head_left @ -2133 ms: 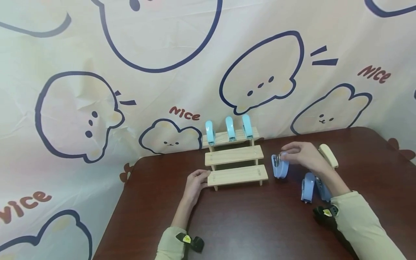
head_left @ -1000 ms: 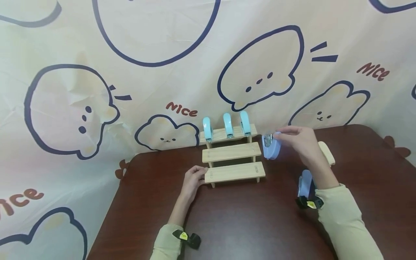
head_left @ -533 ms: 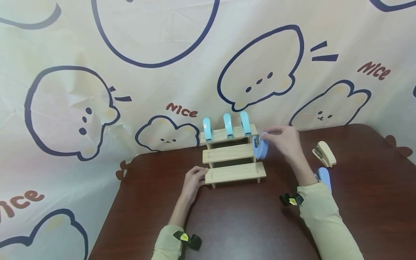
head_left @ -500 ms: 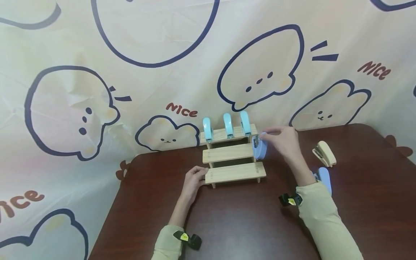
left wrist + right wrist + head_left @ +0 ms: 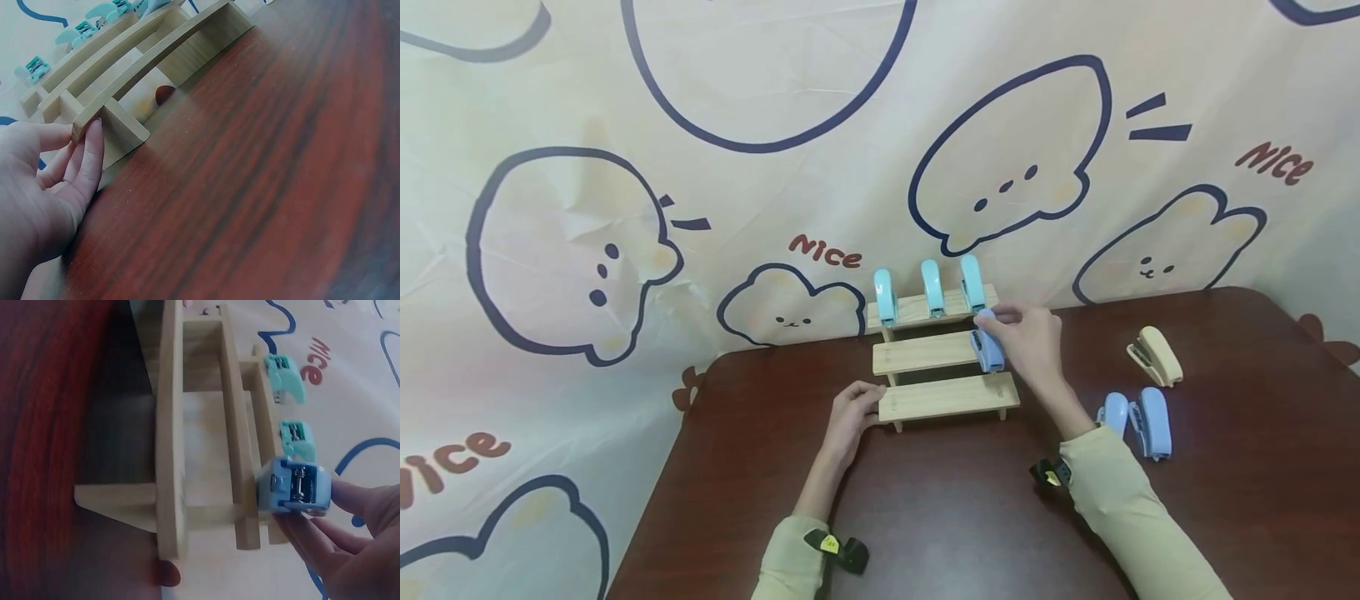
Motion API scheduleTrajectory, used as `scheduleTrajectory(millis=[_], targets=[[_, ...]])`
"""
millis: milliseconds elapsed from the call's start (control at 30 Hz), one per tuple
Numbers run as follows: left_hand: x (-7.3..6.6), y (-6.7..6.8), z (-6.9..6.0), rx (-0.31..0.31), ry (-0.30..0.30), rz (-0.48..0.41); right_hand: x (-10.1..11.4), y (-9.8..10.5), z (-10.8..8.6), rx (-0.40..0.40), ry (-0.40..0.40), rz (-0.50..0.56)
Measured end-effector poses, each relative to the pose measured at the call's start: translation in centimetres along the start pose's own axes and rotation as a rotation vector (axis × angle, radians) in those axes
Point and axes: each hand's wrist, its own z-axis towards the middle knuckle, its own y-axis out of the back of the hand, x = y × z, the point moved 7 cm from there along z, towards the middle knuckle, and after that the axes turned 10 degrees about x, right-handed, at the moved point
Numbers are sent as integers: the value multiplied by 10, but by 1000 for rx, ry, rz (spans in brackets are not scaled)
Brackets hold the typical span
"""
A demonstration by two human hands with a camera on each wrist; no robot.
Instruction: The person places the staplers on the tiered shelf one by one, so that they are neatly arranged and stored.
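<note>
Head view: Pale wood forms the three-step rack (image 5: 947,400) on my table (image 5: 970,500). Three turquoise staplers (image 5: 932,287) stand along the top step (image 5: 906,311); I judge that row complete. My right hand (image 5: 1030,342) pinches a blue stapler (image 5: 987,354) at the right end of the middle step (image 5: 917,354); I rate this placement as in progress. Two more blue staplers (image 5: 1152,423) and a cream stapler (image 5: 1159,358) stand on the table, right of the rack; I count these as outstanding. My left hand (image 5: 850,421) grips the left end of the bottom step.

Left wrist view: My thumb and fingers clamp the step's corner, presumably to steady the rack.

Right wrist view: My thumb and fingers hold the blue stapler, its metal-fitted end facing the camera. Whether its base bears fully on the step, I cannot tell.
</note>
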Motion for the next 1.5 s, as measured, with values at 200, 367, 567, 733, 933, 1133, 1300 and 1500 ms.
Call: scheduleTrajectory(millis=[200,367,567,733,933,1133,1300,1500], targets=[[0,0,-1,6,8,1,3,-6,-4,-45,38,-51],[2,1,-4,4,16,7,7,-7,-9,-75,55,-63],[2,2,-6,3,21,7,9,-7,-8,-36,24,-46],[-2,3,-8,8,9,12,8,-7,-7,-33,-7,-34],[-5,2,-9,17,-5,21,5,-11,-6,-83,8,-7],[-3,-3,-7,27,13,10,-2,2,-11,-97,-19,45],[-4,-5,-4,32,-2,4,-6,31,-19,-83,-19,115],[-2,0,-5,10,-2,11,-24,63,-35,-35,-25,150]])
